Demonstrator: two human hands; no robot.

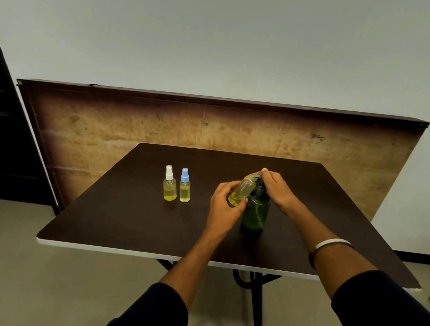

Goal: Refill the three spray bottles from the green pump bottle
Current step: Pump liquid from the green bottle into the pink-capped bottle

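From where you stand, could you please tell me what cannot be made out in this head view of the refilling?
- Pump head of the green pump bottle: covered by the right hand.
- Mouth of the tilted spray bottle held by the left hand: hidden by fingers, so any flow is unseen.
- Its cap: not visible anywhere.
- Exact fill levels of the white-capped bottle and blue-capped bottle: too small.

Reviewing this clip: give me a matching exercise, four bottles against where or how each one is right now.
1. White-capped clear spray bottle
2. Blue-capped clear spray bottle
3. Uncapped clear small bottle
4. Dark green plastic pump bottle

A. Tilted, held in the left hand
B. Upright, its pump top under the right hand
C. Standing farthest left on the table
D. Standing just right of the leftmost bottle

Pairs: 1-C, 2-D, 3-A, 4-B
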